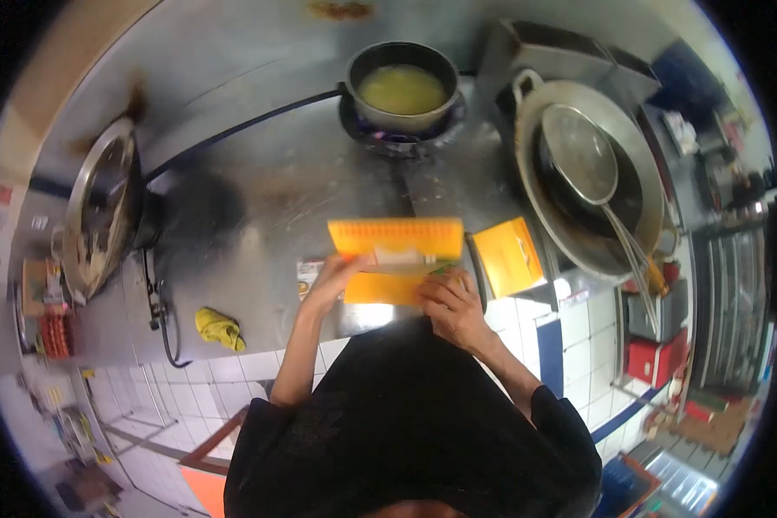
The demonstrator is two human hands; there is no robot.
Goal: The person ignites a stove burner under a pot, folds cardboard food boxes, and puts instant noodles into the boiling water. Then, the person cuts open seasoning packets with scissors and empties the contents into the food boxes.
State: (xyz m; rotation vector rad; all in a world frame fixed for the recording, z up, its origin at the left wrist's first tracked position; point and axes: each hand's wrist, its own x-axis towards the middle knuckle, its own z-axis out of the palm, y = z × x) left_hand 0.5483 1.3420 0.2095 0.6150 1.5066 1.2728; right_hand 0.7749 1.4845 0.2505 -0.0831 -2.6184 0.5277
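Observation:
Between my two hands is a yellow box (395, 237), blurred by motion, with a lower yellow part in front of my shirt. My left hand (335, 281) holds its left side, fingers closed on the edge. My right hand (453, 302) grips the lower right part, with something small and green by its fingertips. Just to the right, another yellow packet (509, 257) lies on the steel counter (276, 207). A small printed card or packet (307, 274) is partly hidden behind my left hand.
A pot of yellowish liquid (403, 91) sits on a burner at the back. At right, a large pan (540, 186) holds a long-handled strainer (580, 155). Another big pan (104, 211) stands at left. A yellow cloth (219, 329) lies near the front edge.

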